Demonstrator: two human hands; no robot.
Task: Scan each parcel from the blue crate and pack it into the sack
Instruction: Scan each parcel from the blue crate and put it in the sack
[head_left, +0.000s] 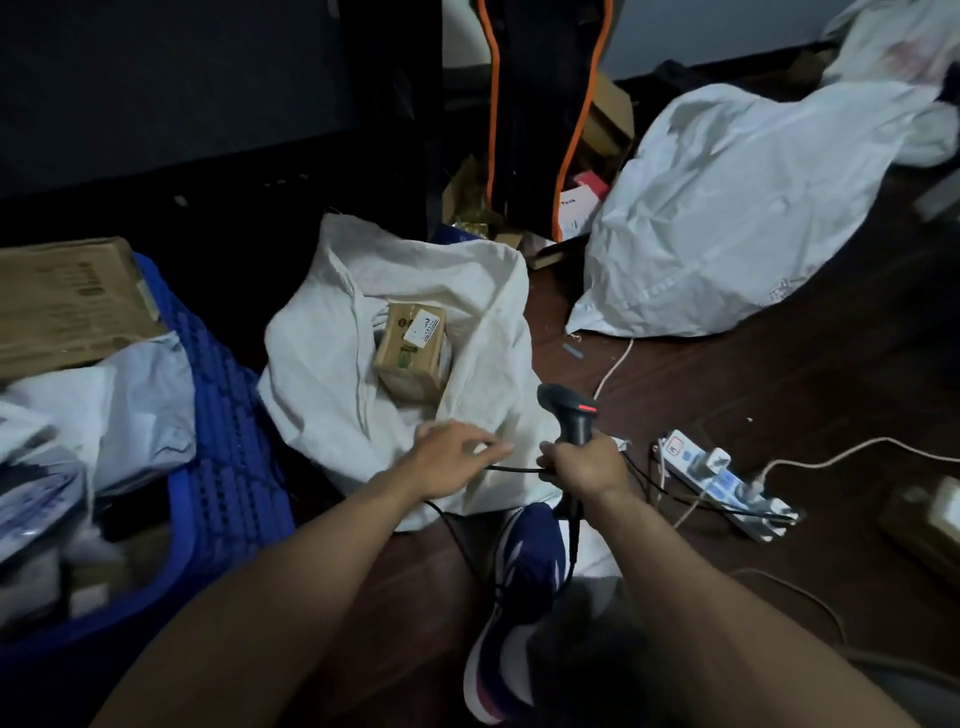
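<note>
A blue crate (228, 467) stands at the left, holding grey and white mailer bags (119, 410) and a flat cardboard box (67, 301). An open white sack (332, 364) lies in the middle of the floor with a brown cardboard parcel (413, 353) inside it. My right hand (584, 462) grips the handle of a black barcode scanner (569, 410) just right of the sack's near edge. My left hand (452, 457) hovers over the sack's front rim, fingers loosely bent, touching the scanner's black cable (514, 468).
A full white sack (727, 208) lies at the back right. A white power strip (722, 483) with cords sits on the dark floor to the right. A black-and-orange bag (540, 104) and small boxes stand behind. My shoe (514, 597) is below the hands.
</note>
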